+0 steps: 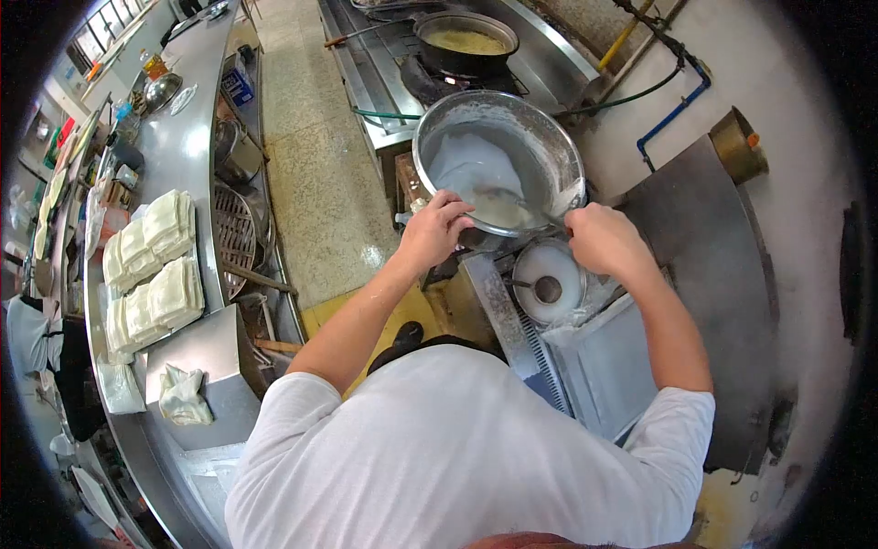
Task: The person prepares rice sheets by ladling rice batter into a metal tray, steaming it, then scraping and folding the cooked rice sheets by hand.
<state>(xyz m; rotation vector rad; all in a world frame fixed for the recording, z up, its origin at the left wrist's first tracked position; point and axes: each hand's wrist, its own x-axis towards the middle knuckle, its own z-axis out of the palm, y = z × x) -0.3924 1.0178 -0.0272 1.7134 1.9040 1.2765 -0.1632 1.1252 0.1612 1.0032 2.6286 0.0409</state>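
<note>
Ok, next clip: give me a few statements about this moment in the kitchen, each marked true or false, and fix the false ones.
1. The left hand is at the rim of the large metal bowl. True.
2. The right hand is empty. False: the right hand grips the handle of a utensil that reaches into the bowl.
3. Pale stacks sit on the person's left. True.
4. The dark pot beyond the bowl is empty. False: the dark pot holds yellowish contents.
5. The crumpled cloth lies on the floor. False: the crumpled cloth lies on a metal surface near the pale stacks.
6. The large metal bowl has white contents in it. True.
</note>
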